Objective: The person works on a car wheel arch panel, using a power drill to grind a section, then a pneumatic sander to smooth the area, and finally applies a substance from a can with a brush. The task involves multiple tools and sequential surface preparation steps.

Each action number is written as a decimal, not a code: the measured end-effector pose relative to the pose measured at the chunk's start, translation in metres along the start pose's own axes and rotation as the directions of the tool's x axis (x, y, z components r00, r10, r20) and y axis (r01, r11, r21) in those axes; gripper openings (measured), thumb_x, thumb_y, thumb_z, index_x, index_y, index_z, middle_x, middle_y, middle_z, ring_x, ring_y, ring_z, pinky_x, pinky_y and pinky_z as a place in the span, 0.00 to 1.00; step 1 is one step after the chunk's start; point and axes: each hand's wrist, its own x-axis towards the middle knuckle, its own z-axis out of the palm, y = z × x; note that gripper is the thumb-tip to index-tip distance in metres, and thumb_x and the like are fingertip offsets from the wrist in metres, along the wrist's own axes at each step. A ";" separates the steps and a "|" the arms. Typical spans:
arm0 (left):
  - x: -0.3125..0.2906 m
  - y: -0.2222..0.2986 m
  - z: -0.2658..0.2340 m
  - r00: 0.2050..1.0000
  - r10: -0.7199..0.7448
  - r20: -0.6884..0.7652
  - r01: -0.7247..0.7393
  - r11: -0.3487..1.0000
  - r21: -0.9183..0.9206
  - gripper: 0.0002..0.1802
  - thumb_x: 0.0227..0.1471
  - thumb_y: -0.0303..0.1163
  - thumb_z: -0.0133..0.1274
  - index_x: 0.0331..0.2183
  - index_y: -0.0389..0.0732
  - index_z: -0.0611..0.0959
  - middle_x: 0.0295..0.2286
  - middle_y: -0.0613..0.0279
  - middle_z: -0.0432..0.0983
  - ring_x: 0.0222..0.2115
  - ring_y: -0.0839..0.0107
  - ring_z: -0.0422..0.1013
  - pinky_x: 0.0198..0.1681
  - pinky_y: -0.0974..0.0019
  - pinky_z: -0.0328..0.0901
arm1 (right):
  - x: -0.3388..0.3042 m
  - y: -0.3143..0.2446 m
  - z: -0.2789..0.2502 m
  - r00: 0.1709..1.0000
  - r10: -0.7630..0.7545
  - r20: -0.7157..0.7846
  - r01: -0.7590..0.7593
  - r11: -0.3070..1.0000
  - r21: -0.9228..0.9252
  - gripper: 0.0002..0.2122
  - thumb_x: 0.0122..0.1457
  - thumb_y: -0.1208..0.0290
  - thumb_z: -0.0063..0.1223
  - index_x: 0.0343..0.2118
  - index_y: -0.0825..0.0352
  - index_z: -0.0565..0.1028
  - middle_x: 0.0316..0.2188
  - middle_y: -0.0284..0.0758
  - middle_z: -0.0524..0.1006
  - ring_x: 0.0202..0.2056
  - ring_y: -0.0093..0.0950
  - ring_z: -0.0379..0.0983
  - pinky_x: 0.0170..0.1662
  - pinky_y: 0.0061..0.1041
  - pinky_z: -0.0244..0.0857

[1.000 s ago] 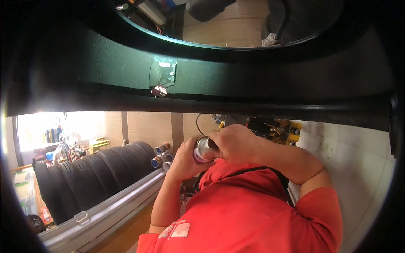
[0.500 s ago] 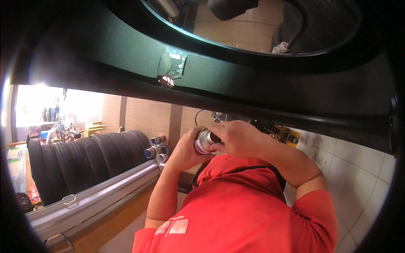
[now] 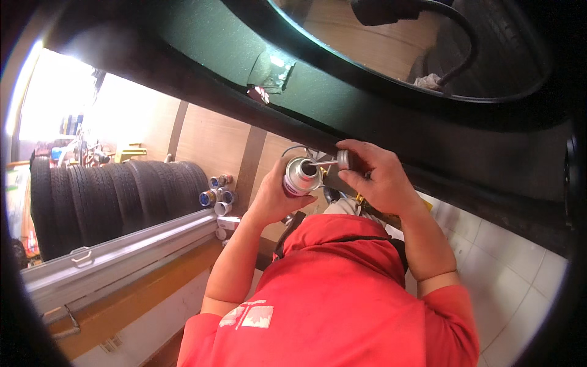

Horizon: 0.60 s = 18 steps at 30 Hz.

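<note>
My left hand [image 3: 269,199] is wrapped round a small silver metal can [image 3: 302,183] with an open round mouth. Between the fingers and thumb of my right hand [image 3: 384,178] is its round grey screw cap [image 3: 344,160]. A thin rod [image 3: 326,163] runs from the cap toward the can's mouth; its far end is hidden at the opening. Above both hands spans a large dark tire [image 3: 202,67]. Its inner wall has a shiny, roughened patch [image 3: 272,72], with a ragged hole [image 3: 258,94] beside it.
Several tires [image 3: 116,202] stand in a row at the left, behind a silver metal rail [image 3: 122,241]. Rolls or small cans [image 3: 221,196] are stacked at the row's end. A black hose or cable [image 3: 471,43] hangs inside the tire ring. White tiles [image 3: 501,269] lie at the right.
My right hand has lifted the cap off the can and moved right, baring the rod. The can's mouth now shows. The view has tilted, so the tire slants more.
</note>
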 end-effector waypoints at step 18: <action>0.002 -0.011 0.003 0.994 -0.047 -0.102 0.034 0.991 -0.127 0.43 0.37 0.31 0.73 0.54 0.38 0.68 0.44 0.57 0.76 0.46 0.69 0.72 0.51 0.63 0.66 | -0.002 0.013 -0.007 0.989 0.107 -0.104 -0.084 0.976 0.202 0.18 0.61 0.71 0.59 0.52 0.72 0.72 0.34 0.36 0.78 0.33 0.21 0.75 0.38 0.20 0.72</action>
